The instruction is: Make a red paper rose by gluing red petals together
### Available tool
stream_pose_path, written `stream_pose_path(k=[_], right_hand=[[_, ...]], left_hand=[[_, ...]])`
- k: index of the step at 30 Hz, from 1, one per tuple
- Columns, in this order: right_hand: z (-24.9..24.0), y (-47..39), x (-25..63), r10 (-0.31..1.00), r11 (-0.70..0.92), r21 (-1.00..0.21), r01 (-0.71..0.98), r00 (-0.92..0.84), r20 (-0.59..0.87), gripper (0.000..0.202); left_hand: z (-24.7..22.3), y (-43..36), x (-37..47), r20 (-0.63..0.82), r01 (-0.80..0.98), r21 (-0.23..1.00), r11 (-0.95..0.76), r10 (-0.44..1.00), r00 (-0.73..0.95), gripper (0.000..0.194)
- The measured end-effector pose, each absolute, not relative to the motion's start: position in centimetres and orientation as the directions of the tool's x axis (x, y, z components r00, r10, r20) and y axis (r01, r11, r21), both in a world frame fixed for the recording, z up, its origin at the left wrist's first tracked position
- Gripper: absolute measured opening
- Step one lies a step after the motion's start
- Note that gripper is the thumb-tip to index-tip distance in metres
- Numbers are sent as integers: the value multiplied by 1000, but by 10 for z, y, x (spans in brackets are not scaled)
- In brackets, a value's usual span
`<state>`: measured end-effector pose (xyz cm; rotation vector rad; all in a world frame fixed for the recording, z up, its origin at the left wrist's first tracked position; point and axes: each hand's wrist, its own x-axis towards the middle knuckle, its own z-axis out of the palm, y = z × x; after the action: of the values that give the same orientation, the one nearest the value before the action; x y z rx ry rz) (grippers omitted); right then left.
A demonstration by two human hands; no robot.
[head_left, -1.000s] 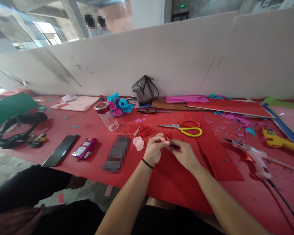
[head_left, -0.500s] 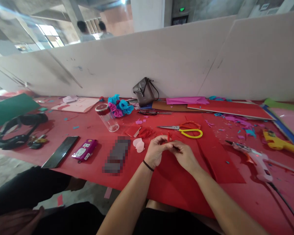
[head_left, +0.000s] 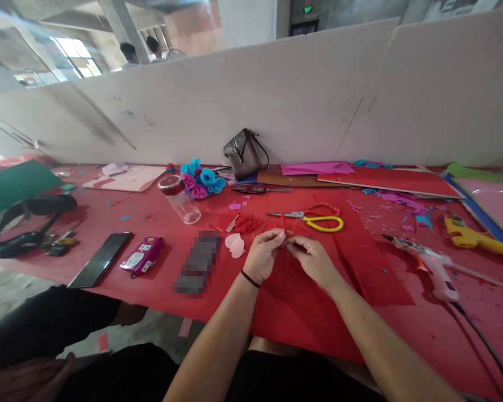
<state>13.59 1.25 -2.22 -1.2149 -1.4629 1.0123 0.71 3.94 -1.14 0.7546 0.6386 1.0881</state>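
Note:
Between thumb and fingers, my left hand [head_left: 263, 255] pinches a small rolled or folded piece of red paper [head_left: 283, 221] that sticks up above the fingertips. Close beside it, my right hand [head_left: 314, 259] has thumb and forefinger pressed together at the lower part of this piece; the fingers partly hide it. Just beyond the hands lie scissors [head_left: 324, 224] with yellow handles, one wrapped in red. Crumpled red paper scraps [head_left: 249, 224] and pale pink petal-shaped pieces [head_left: 235, 245] lie to the left. Red sheets [head_left: 371, 273] spread under and right of my hands.
A pink glue gun [head_left: 438, 271] with a cord and a yellow one [head_left: 471, 233] lie right. Leftward are a glass jar [head_left: 188, 211], blue and pink paper flowers [head_left: 201, 180], a purple packet [head_left: 142, 257] and a dark phone [head_left: 100, 260]. Another person's hand [head_left: 29, 377] is at lower left.
My hands have shifted slightly, with the fingertips a little further apart. More of the red paper piece shows above my left fingers. The view has moved slightly.

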Motion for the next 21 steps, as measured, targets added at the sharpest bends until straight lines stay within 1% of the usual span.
stream_pose_path(k=[3,5,9,12,15,18,21], right_hand=[[-22,13,136,988,150,-969,194,-70,139,20],[-22,13,135,988,141,-977,160,-77,130,21],[-22,13,133,990,131,-987,97,-69,125,22],[-23,13,134,990,138,-980,145,-53,132,22],[-23,13,135,989,146,-962,231,-15,146,22],[-23,14,136,985,153,-934,322,20,169,20],[-24,15,139,981,140,-907,398,66,180,18]], left_hand=[[-11,39,7,-85,-535,801,269,935,343,25],[-9,37,7,-80,-537,804,256,941,328,24],[-7,36,9,-36,-514,838,181,960,279,20],[-9,36,10,31,-483,869,107,963,269,18],[-14,38,11,73,-470,880,69,958,278,19],[-17,42,9,63,-568,817,98,965,256,22],[-15,46,3,29,-722,679,131,978,205,24]])
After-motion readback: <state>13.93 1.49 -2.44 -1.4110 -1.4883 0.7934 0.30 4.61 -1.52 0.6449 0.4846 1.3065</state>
